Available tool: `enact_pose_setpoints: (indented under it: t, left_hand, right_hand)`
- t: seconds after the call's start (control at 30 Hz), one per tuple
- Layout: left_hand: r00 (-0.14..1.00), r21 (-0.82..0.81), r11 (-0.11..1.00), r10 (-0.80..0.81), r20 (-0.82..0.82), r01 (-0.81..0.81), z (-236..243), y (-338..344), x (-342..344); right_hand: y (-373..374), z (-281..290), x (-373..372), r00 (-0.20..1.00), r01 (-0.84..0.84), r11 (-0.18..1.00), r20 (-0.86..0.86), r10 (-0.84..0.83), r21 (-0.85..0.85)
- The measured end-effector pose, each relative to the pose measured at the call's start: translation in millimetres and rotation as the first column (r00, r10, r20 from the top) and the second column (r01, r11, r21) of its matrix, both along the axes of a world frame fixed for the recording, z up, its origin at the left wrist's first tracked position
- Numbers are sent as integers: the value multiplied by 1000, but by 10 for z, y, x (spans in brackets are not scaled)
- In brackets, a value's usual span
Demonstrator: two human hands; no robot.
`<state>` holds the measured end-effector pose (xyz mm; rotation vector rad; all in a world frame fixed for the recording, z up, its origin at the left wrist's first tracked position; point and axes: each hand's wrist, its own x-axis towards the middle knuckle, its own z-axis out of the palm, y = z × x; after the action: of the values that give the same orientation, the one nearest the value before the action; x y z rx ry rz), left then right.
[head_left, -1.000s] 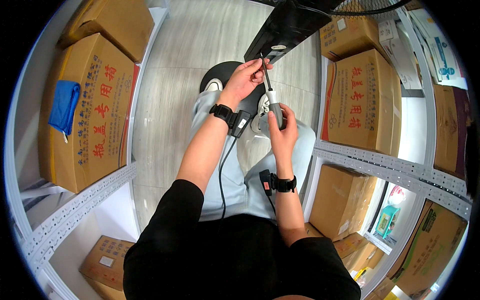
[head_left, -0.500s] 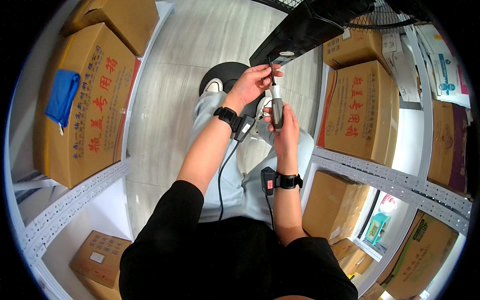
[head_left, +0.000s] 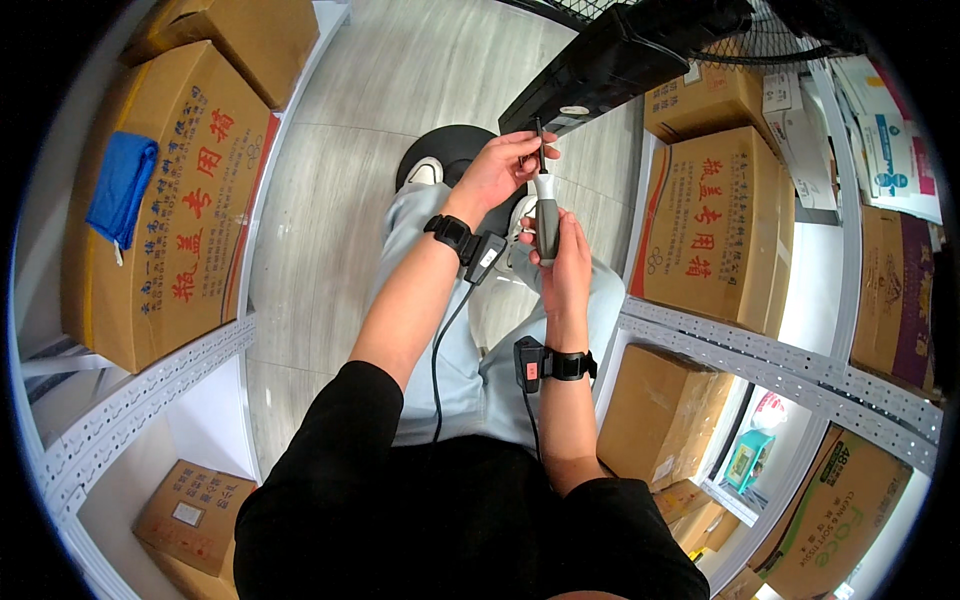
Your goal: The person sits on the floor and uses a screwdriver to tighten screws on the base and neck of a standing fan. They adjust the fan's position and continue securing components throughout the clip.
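Observation:
My right hand (head_left: 565, 255) is closed around the grey-and-white handle of a screwdriver (head_left: 546, 213), its dark shaft pointing away from me. Near the tip, the thumb and fingers of my left hand (head_left: 500, 170) pinch the shaft. The tip meets the lower end of a black housing (head_left: 590, 75) on what looks like a pedestal fan. Whatever the tip touches there is too small to make out. Part of the fan's wire cage (head_left: 770, 35) shows at the top right, and a round black base (head_left: 455, 150) stands on the floor beyond my shoes.
Shelving with perforated metal rails (head_left: 760, 360) flanks me on both sides. Cardboard boxes (head_left: 715, 225) fill the right shelves, and a large carton (head_left: 190, 220) on the left bears a folded blue cloth (head_left: 122, 188). Cables hang from both wrist straps (head_left: 452, 234).
My right hand and the screwdriver handle have shifted slightly left, and the handle looks a little turned. My left hand keeps its pinch on the shaft.

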<state>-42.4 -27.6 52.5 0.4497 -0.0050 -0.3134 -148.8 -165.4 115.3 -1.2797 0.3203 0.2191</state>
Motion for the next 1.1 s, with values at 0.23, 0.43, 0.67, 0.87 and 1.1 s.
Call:
enact_pose_setpoints:
  t: [0.23, 0.43, 0.67, 0.87, 1.1]
  left_hand:
    - [999, 39, 999, 11, 34, -13, -109, -4, 39]
    - [1000, 41, 999, 19, -21, -18, -39, -9, 3]
    - [1000, 82, 996, 23, 13, -24, -139, 0, 38]
    - [999, 83, 997, 8, -31, -6, 8, 9, -17]
    - [1000, 72, 997, 12, 0, -12, -36, 2, 3]
  right_hand:
    - [73, -27, -26, 997, 59, 948, 65, -41, -313]
    - [-1, 11, -4, 998, 15, 999, -55, -12, 45]
    - [138, -60, -42, 970, 154, 885, 238, -51, -439]
    - [-9, 26, 24, 999, -34, 996, -40, 38, 84]
    - [94, 12, -25, 996, 71, 958, 70, -54, -277]
